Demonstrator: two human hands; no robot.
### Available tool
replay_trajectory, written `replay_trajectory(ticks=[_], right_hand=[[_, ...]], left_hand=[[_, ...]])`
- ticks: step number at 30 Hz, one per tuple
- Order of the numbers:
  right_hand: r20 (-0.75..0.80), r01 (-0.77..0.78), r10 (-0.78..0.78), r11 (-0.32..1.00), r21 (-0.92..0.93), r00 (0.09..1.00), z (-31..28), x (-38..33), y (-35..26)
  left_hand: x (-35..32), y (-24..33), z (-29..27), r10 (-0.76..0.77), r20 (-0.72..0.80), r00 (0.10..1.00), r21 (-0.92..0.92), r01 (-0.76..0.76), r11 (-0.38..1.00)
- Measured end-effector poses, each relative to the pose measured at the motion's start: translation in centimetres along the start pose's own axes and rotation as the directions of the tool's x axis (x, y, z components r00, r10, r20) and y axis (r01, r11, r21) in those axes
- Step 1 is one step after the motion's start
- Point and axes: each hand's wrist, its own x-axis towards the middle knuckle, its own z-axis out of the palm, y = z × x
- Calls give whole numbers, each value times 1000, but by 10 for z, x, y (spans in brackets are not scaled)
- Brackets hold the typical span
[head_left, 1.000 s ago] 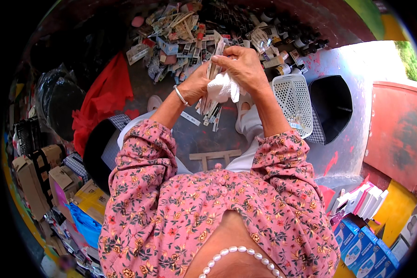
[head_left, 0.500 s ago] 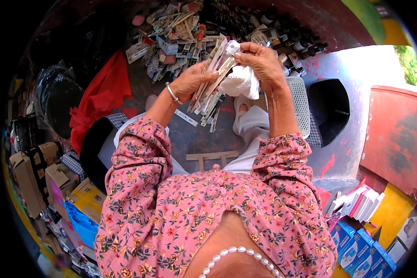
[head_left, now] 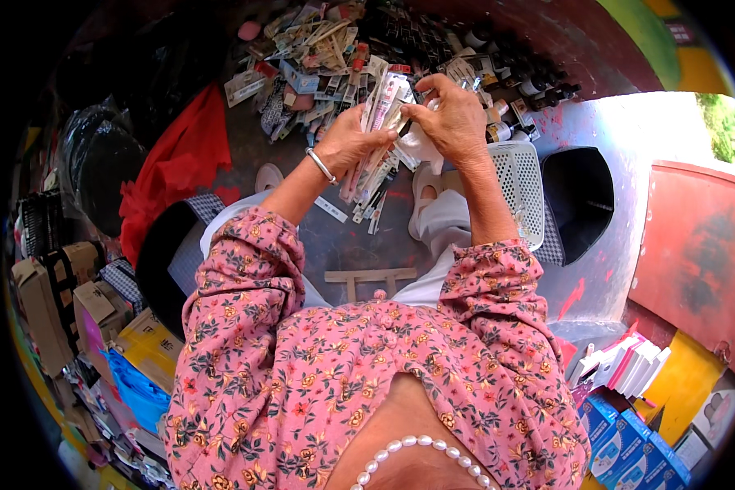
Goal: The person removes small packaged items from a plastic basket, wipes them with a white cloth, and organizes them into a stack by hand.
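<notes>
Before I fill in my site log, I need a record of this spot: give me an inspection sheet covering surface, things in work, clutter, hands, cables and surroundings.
Surface: grey floor, one loose pale strip lying on it.
Things in work: bundle of slim packets; white cloth, partly hidden.
Clutter: mixed heap of small packages ahead; dark bottles right of it.
Hands: left hand grips the bundle; right hand holds the cloth.
Cables: nothing seen.
Surroundings: red sheet and cardboard boxes left; white perforated basket and blue boxes right.
</notes>
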Motion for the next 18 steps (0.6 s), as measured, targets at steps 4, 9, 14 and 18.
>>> replay_trajectory(ticks=[4,9,14,18], right_hand=[[27,-62,59,992,110,998,2,0,2],[49,40,-33,986,-163,998,6,-5,-8],[164,72,-56,993,-95,985,5,-3,-4],[275,-24,-19,988,153,961,-3,0,1]], left_hand=[[-1,1,0,16,-65,998,-19,-18,1000],[0,0,-2,48,-35,998,41,-47,998],[-2,0,0,113,32,993,252,-118,960],[-8,8,3,38,76,996,39,-41,998]])
